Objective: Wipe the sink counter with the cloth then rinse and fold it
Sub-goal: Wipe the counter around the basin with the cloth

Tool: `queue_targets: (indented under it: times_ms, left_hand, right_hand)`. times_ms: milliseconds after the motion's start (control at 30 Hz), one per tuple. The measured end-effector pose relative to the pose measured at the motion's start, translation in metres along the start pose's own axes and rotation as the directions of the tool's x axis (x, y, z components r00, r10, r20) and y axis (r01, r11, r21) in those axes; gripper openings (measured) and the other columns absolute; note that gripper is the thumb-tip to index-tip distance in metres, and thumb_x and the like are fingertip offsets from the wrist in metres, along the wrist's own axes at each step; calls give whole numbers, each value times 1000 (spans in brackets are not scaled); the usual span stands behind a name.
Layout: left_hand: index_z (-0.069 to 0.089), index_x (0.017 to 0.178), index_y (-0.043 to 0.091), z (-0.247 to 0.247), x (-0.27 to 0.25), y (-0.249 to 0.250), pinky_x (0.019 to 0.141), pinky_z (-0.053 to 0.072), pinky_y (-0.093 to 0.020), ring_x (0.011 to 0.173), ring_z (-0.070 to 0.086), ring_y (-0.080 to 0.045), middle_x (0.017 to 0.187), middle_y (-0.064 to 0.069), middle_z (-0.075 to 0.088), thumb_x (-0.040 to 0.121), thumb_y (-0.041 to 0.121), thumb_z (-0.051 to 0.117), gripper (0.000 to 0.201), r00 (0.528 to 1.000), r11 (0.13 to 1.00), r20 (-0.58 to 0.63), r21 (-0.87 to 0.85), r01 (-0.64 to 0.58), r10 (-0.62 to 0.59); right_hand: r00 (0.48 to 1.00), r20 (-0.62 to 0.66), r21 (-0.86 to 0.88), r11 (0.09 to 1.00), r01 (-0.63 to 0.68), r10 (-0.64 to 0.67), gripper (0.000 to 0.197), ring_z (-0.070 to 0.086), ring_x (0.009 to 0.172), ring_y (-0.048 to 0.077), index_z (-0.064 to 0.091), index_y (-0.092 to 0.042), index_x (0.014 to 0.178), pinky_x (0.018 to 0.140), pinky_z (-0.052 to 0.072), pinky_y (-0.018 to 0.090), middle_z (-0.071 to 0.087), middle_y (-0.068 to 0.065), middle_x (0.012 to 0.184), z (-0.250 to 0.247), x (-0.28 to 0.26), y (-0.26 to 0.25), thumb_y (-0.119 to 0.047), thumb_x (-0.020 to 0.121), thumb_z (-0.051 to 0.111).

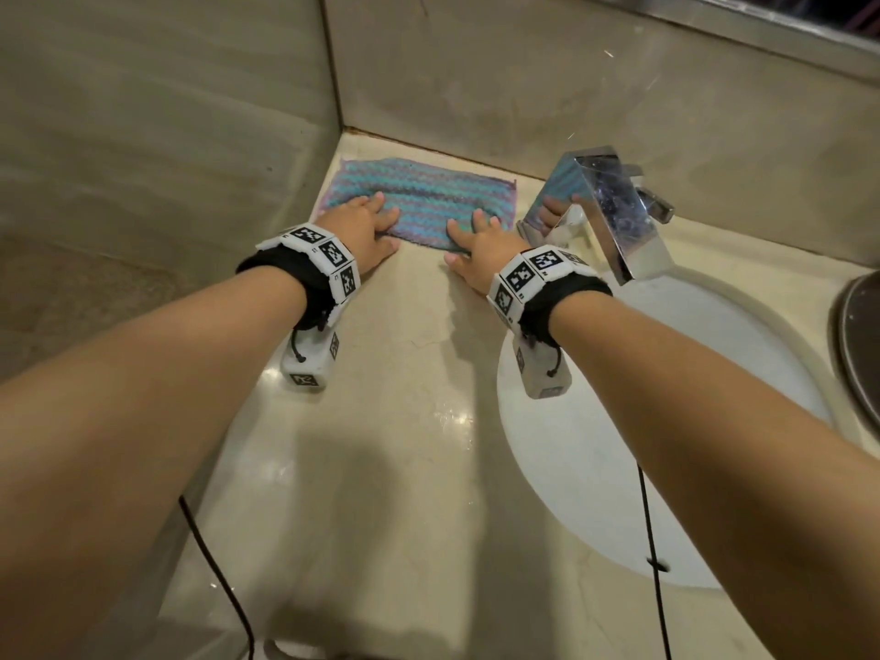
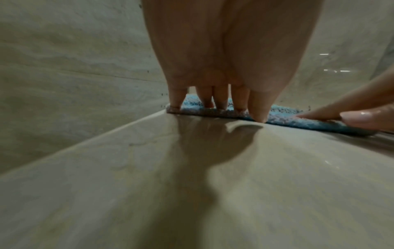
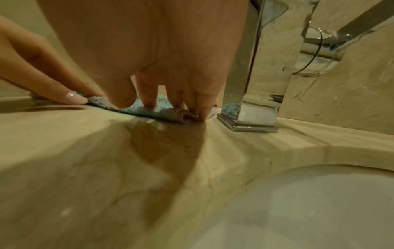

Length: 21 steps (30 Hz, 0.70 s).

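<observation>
A teal and purple striped cloth (image 1: 419, 192) lies flat on the beige stone counter (image 1: 405, 373), in the back corner against the walls. My left hand (image 1: 381, 226) presses down on its near left edge with spread, fairly straight fingers. My right hand (image 1: 469, 242) presses on the near right edge the same way, just left of the tap. In the left wrist view my left fingers (image 2: 219, 101) stand on the cloth (image 2: 283, 118). In the right wrist view my right fingers (image 3: 149, 97) press on the cloth's rolled near edge (image 3: 162, 112).
A square chrome tap (image 1: 605, 207) stands just right of the cloth; its base (image 3: 247, 118) is close to my right little finger. The white oval sink (image 1: 643, 397) lies to the right. A dark round object (image 1: 857, 340) sits at the far right edge.
</observation>
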State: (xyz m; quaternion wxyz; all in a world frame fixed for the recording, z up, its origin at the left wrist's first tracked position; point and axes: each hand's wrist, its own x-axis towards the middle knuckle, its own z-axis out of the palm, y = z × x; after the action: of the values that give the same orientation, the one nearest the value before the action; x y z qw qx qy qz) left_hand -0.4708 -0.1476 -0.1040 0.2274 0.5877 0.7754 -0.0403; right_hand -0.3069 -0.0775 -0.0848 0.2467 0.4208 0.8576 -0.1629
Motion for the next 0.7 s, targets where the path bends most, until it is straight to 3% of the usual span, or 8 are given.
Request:
queue_targets:
  times_ms: [233,433,600,700]
  left_hand:
    - [19,148,24,25,-43,10,118,17,-46,147,8,-21,159,-2,5,95,40,41,60,1000,1000,10,-13,9,-9]
    - [22,148,22,51,-91,23,119,18,-41,147,11,-21,159,-4,9,95,37,44,59,999,1000,-49,-14,24,-24]
    - [26,146,23,83,-153,27,119,17,-41,147,13,-19,159,-3,12,96,39,41,55,989,992,-104,-84,99,-108]
    - [27,146,24,107,-192,29,118,16,-48,147,12,-18,159,-1,12,97,39,36,52,979,978,-113,-143,152,-169]
  right_hand:
    - [1000,7,-26,999,20,-20,59,1,147,34,7,-25,151,117,16,45,-4,13,159,27,-38,1,-39,99,32]
    - [996,25,-45,996,81,-80,59,1,147,35,10,-23,150,118,12,43,-3,14,159,56,-81,0,-38,98,35]
    - [988,37,-109,982,155,-151,58,3,146,36,11,-23,150,118,12,43,-1,15,159,85,-122,-13,-38,99,34]
    - [977,35,-132,968,213,-210,58,3,146,35,11,-23,150,118,11,41,-1,15,159,104,-151,-22,-38,99,33]
